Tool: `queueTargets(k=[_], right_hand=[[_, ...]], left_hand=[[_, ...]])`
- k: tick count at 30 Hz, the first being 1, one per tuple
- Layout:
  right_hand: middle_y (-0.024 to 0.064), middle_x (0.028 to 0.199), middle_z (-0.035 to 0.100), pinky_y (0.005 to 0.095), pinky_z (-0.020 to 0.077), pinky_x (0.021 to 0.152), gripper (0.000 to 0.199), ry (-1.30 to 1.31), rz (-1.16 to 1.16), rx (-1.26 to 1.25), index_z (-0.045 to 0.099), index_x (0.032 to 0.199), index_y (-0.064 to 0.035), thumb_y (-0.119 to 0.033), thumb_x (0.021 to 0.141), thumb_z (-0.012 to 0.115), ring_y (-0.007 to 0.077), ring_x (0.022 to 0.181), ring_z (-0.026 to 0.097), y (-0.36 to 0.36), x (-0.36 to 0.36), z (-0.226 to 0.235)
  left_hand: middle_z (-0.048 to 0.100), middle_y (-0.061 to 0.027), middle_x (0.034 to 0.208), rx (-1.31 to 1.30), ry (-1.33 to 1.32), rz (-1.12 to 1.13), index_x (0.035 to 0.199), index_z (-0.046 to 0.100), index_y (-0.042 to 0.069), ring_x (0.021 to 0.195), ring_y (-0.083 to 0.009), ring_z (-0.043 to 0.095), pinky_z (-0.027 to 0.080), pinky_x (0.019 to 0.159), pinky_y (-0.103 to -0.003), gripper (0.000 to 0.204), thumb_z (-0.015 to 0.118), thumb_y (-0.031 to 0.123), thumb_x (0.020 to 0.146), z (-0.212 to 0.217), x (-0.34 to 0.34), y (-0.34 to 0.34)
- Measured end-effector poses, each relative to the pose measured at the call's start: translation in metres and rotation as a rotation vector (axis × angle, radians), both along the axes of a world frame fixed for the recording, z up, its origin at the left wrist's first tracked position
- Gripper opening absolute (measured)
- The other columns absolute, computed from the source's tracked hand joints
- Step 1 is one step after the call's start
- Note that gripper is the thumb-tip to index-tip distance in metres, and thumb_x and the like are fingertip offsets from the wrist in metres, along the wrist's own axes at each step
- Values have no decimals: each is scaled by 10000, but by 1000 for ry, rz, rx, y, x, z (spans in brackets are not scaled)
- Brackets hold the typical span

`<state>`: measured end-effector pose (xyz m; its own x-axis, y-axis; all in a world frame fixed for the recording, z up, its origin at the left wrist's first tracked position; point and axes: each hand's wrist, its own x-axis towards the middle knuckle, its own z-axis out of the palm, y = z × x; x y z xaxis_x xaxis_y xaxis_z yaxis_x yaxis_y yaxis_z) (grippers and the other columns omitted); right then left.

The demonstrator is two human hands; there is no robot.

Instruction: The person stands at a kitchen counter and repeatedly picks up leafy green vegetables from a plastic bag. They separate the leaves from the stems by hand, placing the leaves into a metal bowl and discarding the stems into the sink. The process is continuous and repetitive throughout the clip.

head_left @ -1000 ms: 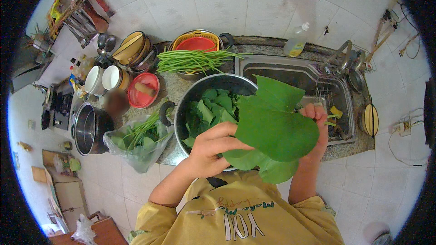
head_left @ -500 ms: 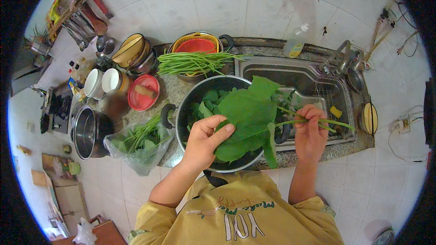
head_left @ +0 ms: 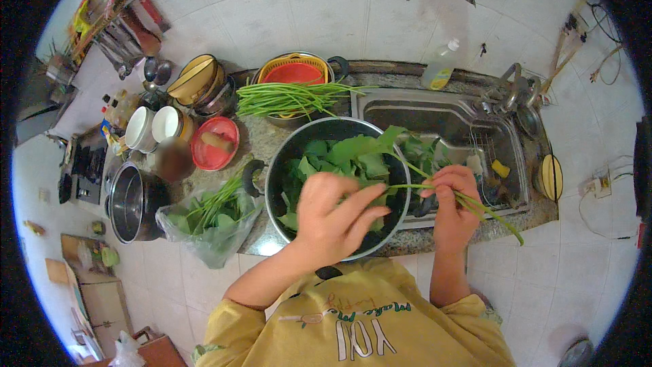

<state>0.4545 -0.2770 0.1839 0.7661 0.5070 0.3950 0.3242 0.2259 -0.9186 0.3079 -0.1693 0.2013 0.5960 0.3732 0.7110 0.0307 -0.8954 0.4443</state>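
Observation:
A big dark pot (head_left: 271,212) holds a heap of green leaves (head_left: 318,163). My right hand (head_left: 455,205) pinches long green stems (head_left: 490,215) over the pot's right side, their ends sticking out toward the lower right. Leafy tops (head_left: 353,149) on these stems lie over the pot. Above the near part of the pot is my left hand (head_left: 333,221), partly blurred, its thumb and forefinger apart beside the stems and nothing visible between them.
Left of the pot sits a clear bag (head_left: 216,241) of leafy greens. Bare green stems (head_left: 292,97) lie across a colander (head_left: 266,75) behind it. To the right is a steel sink (head_left: 435,98); a red dish (head_left: 227,126), bowls (head_left: 139,128) and an empty pot (head_left: 139,197) stand left.
My left hand has come off the broad leaf and moved right toward the stems. The leafy tops have dropped lower into the pot, and the stem ends tilt further down.

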Motion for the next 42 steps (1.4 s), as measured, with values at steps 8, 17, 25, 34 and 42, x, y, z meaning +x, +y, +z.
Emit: queueTargets(k=[8,17,25,34,42], right_hand=[[95,772,559,281,455,660,45,-22,73,-18,589,733,-7,4,692,574,178,749,536,-6,4,4],[122,840,515,276,530,596,37,12,10,63,559,760,28,24,724,566,184,738,552,-18,20,-2],[95,816,537,257,468,649,106,-48,-97,9,575,760,-11,54,679,597,174,790,530,-24,24,-6],[109,846,523,269,499,625,86,-194,-249,-38,569,753,-1,45,688,602,184,782,534,-32,39,-14],[119,880,464,280,520,623,85,-44,-82,137,525,789,45,-33,814,506,192,715,535,-38,45,-13]], left_hand=[[529,-66,810,-34,40,-48,822,611,71,733,-257,501,391,639,-340,166,656,89,662,-22,23,8],[593,-107,734,-412,27,-249,830,629,43,698,-254,561,437,637,-329,146,652,82,690,-29,53,-9],[627,-58,720,-943,86,-147,881,604,-9,634,-53,525,411,593,-203,144,541,47,764,-43,87,-21],[611,-110,757,-1748,-287,-374,859,575,-49,696,-160,586,466,624,-261,117,495,22,812,-61,122,-22],[554,-75,1001,-1942,-487,-391,1052,497,37,903,-178,530,429,792,-326,231,439,178,878,-91,155,15]])
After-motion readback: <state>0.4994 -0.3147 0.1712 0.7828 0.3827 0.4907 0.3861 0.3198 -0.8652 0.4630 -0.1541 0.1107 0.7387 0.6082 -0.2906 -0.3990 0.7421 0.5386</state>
